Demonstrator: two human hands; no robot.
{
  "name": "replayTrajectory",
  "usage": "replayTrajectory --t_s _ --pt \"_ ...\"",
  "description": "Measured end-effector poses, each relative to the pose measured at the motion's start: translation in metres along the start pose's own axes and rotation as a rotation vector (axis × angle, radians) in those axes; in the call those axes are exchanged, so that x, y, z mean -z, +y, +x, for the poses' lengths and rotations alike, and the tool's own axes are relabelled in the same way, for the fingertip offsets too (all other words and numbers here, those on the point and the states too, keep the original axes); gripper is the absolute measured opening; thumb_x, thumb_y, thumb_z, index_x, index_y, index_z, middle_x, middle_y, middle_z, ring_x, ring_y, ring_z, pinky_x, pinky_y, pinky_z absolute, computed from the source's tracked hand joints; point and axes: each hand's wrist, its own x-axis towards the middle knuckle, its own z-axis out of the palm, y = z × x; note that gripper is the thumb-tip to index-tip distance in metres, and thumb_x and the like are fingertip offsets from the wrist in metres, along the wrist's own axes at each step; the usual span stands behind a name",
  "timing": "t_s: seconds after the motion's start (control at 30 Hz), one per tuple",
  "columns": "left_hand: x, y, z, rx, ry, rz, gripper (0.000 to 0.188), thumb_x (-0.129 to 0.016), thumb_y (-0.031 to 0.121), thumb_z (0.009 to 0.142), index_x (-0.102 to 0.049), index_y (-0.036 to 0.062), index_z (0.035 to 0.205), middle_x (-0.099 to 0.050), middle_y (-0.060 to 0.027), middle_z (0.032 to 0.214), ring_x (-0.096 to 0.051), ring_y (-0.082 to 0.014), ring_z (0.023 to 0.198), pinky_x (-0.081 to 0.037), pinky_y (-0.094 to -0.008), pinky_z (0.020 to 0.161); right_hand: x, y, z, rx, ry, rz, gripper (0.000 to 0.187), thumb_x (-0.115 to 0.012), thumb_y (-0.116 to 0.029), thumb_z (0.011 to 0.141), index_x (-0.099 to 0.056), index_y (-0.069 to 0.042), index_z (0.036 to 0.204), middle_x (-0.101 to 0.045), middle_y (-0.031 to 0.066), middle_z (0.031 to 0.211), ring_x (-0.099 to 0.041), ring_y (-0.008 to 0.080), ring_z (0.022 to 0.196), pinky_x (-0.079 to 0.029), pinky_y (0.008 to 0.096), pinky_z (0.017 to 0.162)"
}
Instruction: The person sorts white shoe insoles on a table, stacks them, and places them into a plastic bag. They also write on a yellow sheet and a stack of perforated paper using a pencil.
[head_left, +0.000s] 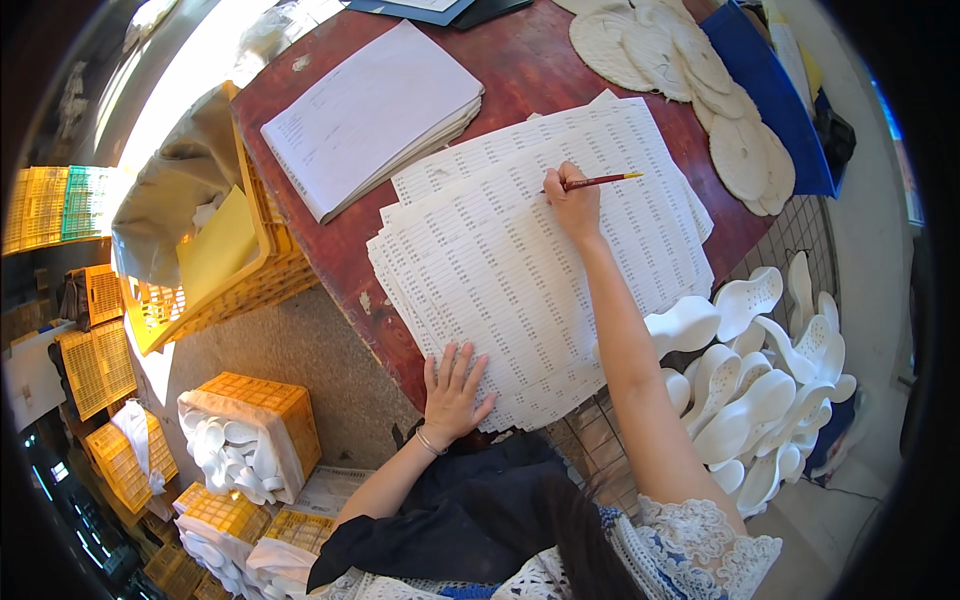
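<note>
Several large printed sheets [500, 270], covered in rows of small marks, lie loosely stacked on a dark red table [345, 265]. My right hand [574, 205] rests on the upper part of the top sheet, its fingers closed round a dark red pen or pencil [605, 181] with a yellow end. The writing tip is mostly hidden by the fingers. Down at the lower left edge of the sheets, my left hand [455, 393] lies flat with its fingers spread, touching paper and table edge. It holds nothing, and a bracelet circles its wrist.
A thick paper stack [375, 110] lies at the table's far left. Round off-white pads [740, 150] and a blue holder [775, 85] are at the far right. White spoon-shaped pieces [750, 400] crowd beside my right arm. Yellow crates [265, 390] stand on the floor at left.
</note>
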Motion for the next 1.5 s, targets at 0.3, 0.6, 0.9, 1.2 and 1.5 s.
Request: replayTrajectory --t_s 0.3,0.6,0.9,1.2,1.5 --pt "0.002 0.002 0.001 -0.003 0.009 -0.003 0.070 -0.066 0.040 0.080 -0.043 0.0109 0.140 -0.031 -0.0152 0.151 -0.022 -0.0365 0.142 -0.010 -0.0552 0.113 -0.003 0.003 0.000 0.039 0.049 -0.060 0.029 -0.060 -0.016 0.084 -0.045 -0.003 0.063 -0.046 0.0121 0.050 -0.045 0.0265 0.043 -0.037 0.0391 0.045" --pt "0.002 0.001 0.001 0.003 -0.001 0.003 0.070 -0.066 0.040 0.080 -0.043 0.0121 0.140 -0.031 -0.0148 0.151 -0.023 -0.0366 0.141 -0.010 -0.0556 0.113 0.030 0.012 0.023 -0.059 0.010 0.030 0.032 -0.060 -0.020 0.087 -0.049 -0.004 0.062 -0.058 0.0066 0.053 -0.054 0.0171 0.046 -0.043 0.0332 0.049" --pt "0.002 0.001 0.001 -0.007 -0.002 0.012 0.070 -0.065 0.040 0.080 -0.042 0.0117 0.139 -0.031 -0.0153 0.150 -0.023 -0.0372 0.141 -0.011 -0.0563 0.113 0.027 0.021 0.024 -0.006 0.033 -0.040 0.031 -0.060 -0.019 0.086 -0.048 -0.004 0.062 -0.056 0.0079 0.051 -0.054 0.0188 0.044 -0.042 0.0340 0.046" --pt "0.001 0.000 0.001 -0.009 -0.002 0.021 0.070 -0.065 0.041 0.080 -0.042 0.0111 0.139 -0.031 -0.0156 0.150 -0.023 -0.0375 0.141 -0.011 -0.0560 0.113 0.028 0.020 0.025 -0.010 0.049 -0.008 0.029 -0.059 -0.016 0.086 -0.048 -0.003 0.063 -0.054 0.0087 0.051 -0.052 0.0190 0.044 -0.041 0.0343 0.046" --pt "0.001 0.001 0.001 -0.009 -0.002 0.024 0.070 -0.066 0.040 0.080 -0.042 0.0111 0.139 -0.031 -0.0154 0.150 -0.023 -0.0375 0.141 -0.010 -0.0563 0.113 0.029 0.024 0.026 -0.015 0.042 -0.047 0.029 -0.059 -0.017 0.086 -0.048 -0.002 0.063 -0.054 0.0105 0.052 -0.054 0.0212 0.046 -0.042 0.0360 0.047"
